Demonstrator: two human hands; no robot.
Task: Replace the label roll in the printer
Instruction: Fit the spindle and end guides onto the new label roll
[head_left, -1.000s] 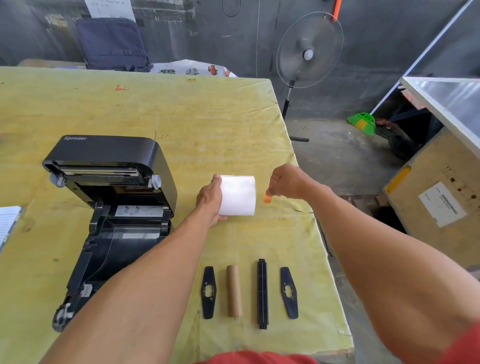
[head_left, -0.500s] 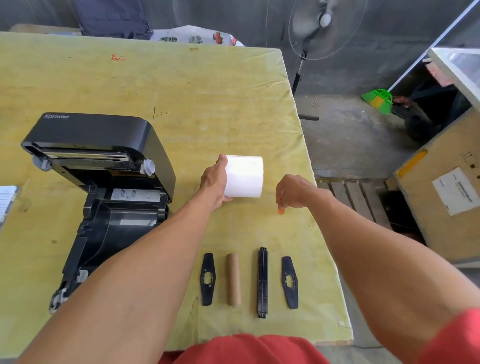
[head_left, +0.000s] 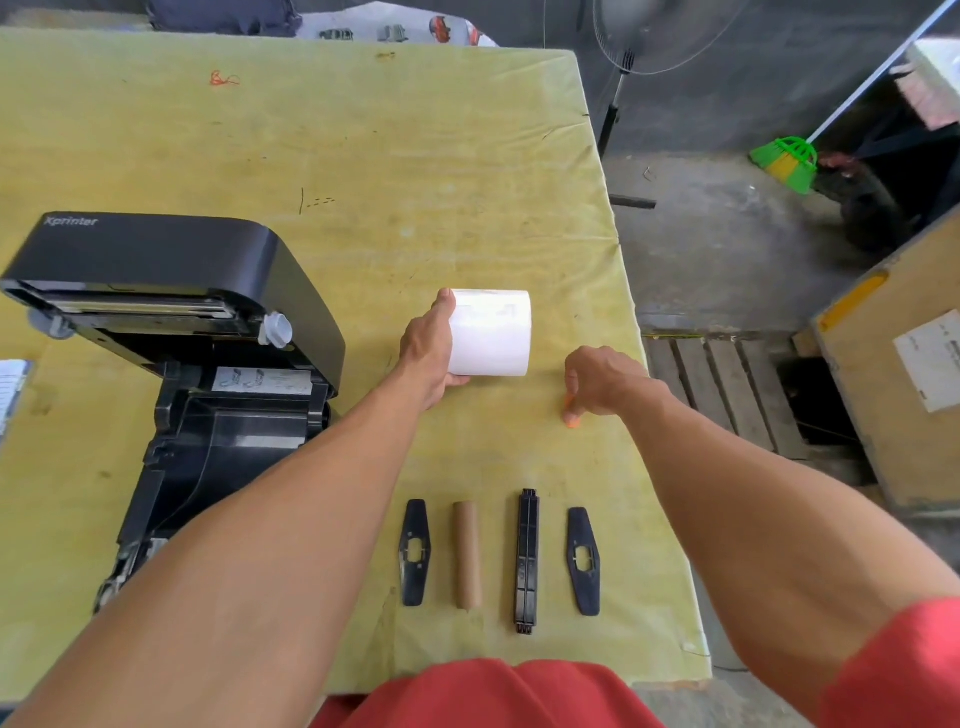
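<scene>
1. Preparing the fresh label roll (head_left: 491, 332) looks like the step in hand: the printer (head_left: 171, 364) stands with its lid thrown back and its bay showing no roll, so the old supply seems already out.
2. The left hand (head_left: 428, 358) is closed around the left end of the roll, thumb over the top edge and fingers tucked under it, holding it on its side just above or on the surface (head_left: 363, 156); which of the two I cannot tell.
3. The right hand (head_left: 597, 382) is curled nearly closed, fingertips pressed down to the surface near the roll's right end but clear of it. A small orange scrap (head_left: 570, 415) sits at those fingertips, pinched or being set down; likely a seal tab, though too small to be sure.
4. Nearer the person, well apart from both hands, lie four parts in a row: a black end plate (head_left: 414, 553), a bare cardboard core (head_left: 467, 553), the black spindle (head_left: 527, 561) and a second black end plate (head_left: 584, 561).
5. Next, in my judgement, the right hand must drop the scrap and fetch the spindle, thread it through the roll's core, then fit a plate at each end.
6. Only then can the roll go left into the printer's bay.
</scene>
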